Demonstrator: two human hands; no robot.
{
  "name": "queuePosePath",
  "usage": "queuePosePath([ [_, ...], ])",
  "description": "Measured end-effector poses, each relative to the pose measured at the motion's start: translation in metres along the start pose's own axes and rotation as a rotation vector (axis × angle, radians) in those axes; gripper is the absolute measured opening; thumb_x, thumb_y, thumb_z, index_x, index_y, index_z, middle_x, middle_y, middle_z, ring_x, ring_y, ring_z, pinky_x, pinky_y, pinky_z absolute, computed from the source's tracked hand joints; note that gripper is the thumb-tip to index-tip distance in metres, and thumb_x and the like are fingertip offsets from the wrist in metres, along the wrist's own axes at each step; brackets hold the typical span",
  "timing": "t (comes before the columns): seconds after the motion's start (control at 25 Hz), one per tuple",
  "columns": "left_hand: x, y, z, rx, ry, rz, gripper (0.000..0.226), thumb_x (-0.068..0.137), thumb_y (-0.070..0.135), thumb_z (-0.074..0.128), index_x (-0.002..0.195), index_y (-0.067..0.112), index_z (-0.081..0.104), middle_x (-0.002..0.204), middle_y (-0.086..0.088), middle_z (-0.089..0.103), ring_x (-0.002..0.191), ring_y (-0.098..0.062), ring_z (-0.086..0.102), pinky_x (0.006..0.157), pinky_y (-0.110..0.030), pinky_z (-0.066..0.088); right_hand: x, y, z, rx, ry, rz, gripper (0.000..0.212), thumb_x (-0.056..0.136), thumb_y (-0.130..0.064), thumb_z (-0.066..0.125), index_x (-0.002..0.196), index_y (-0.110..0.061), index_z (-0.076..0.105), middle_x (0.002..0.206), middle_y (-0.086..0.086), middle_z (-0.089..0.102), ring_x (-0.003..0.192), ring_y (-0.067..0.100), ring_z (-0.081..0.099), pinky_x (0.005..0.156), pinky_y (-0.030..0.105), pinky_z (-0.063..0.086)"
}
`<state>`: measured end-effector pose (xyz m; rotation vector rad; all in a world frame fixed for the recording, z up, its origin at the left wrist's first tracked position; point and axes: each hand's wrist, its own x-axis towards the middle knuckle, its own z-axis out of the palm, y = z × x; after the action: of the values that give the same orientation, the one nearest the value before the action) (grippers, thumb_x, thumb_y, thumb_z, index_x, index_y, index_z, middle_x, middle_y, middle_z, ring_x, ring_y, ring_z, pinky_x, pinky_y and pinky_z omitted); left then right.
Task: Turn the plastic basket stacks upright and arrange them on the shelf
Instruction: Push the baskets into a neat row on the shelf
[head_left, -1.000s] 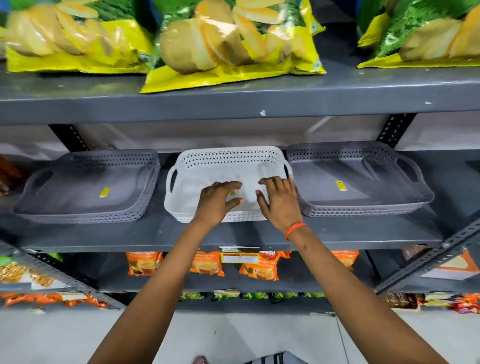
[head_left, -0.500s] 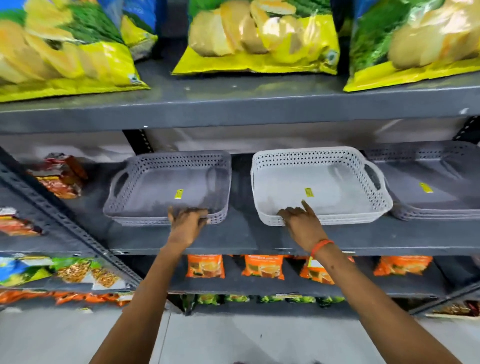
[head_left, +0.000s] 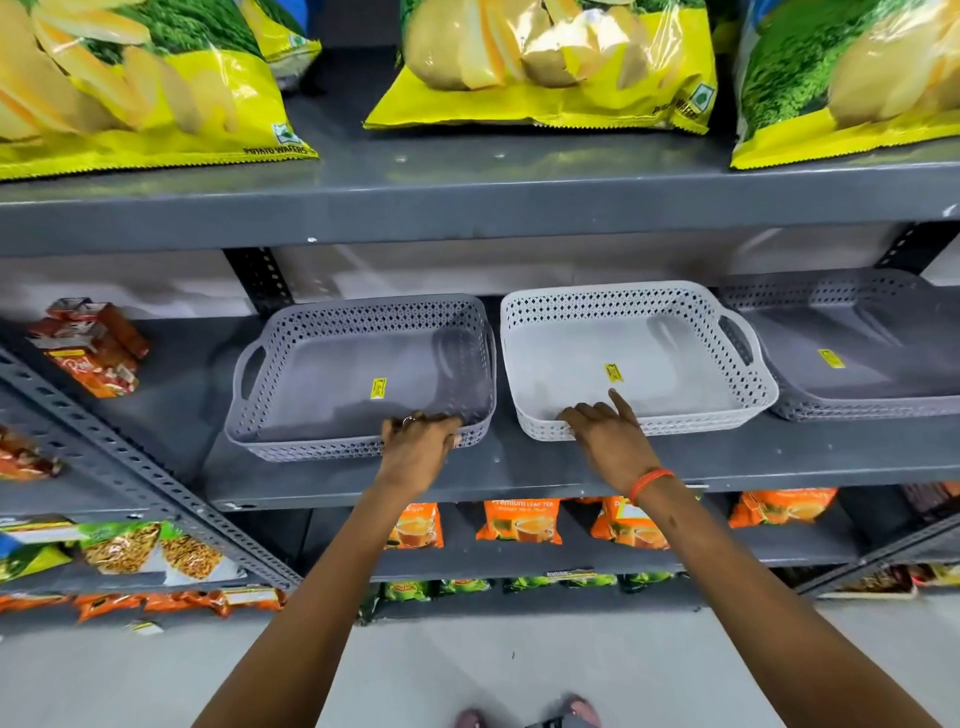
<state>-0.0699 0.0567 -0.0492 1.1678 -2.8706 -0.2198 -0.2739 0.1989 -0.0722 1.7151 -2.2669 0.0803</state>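
Three baskets sat upright in row on shelf (head_left: 519, 467): grey basket (head_left: 358, 374), white basket (head_left: 634, 358), third basket (head_left: 852, 353) (partly out of frame). Task looked nearly done; only squaring-up left. Left hand (head_left: 418, 449) curled over grey basket's front rim. Right hand (head_left: 605, 431) lay open on white basket's rim, gripping nothing. Each held only yellow sticker.

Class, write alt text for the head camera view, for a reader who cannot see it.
A person's left hand grips the front rim of a grey basket while the right hand rests on the white basket beside it, both upright on a grey shelf. Another grey basket sits further right.
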Motion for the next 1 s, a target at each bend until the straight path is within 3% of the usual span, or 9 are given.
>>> queuePosePath([
  [0.32,0.004,-0.005,-0.002,-0.051,-0.031,0.062,0.023,0.095,0.016,0.043,0.112,0.022,0.057,0.114,-0.003,0.069,0.115,-0.028,0.053,0.088,-0.041,0.032,0.0,0.001,0.004,0.03,0.023,-0.022,0.045,0.051,0.007,0.078,0.089,-0.016,0.066,0.07,0.002,0.07,0.065,0.026,0.067,0.093,0.053,0.048],
  [0.48,0.003,-0.004,-0.003,-0.032,-0.038,0.046,0.023,0.096,0.017,0.043,0.114,0.021,0.056,0.114,-0.006,0.068,0.116,-0.03,0.053,0.093,-0.043,0.034,0.002,0.001,0.006,0.048,0.035,-0.021,0.044,0.053,0.007,0.078,0.089,-0.015,0.066,0.07,0.004,0.071,0.065,0.028,0.067,0.092,0.054,0.048],
  [0.6,0.002,0.0,-0.004,-0.005,-0.046,0.027,0.023,0.096,0.018,0.042,0.115,0.021,0.055,0.114,-0.009,0.068,0.116,-0.03,0.053,0.095,-0.045,0.037,0.002,0.003,0.008,0.096,0.006,-0.03,0.039,0.063,0.009,0.071,0.096,-0.012,0.064,0.077,0.008,0.071,0.073,0.032,0.067,0.1,0.054,0.041],
  [0.76,0.001,0.006,-0.007,-0.001,-0.084,0.002,0.027,0.096,0.016,0.042,0.118,0.024,0.055,0.119,-0.012,0.065,0.118,-0.032,0.051,0.095,-0.046,0.036,0.003,0.002,-0.001,0.148,-0.168,0.006,0.038,0.085,0.004,0.047,0.119,-0.011,0.052,0.107,0.014,0.065,0.105,0.034,0.056,0.116,0.045,0.017],
  [1.0,-0.01,0.028,-0.032,0.009,-0.237,-0.1,0.048,0.091,0.016,0.052,0.136,0.024,0.038,0.14,-0.013,0.051,0.135,-0.034,0.035,0.115,-0.059,0.016,0.005,0.013,-0.028,0.14,-0.386,-0.027,0.044,0.088,0.0,0.042,0.13,-0.012,0.038,0.125,0.018,0.054,0.12,0.034,0.045,0.116,0.051,0.011],
])
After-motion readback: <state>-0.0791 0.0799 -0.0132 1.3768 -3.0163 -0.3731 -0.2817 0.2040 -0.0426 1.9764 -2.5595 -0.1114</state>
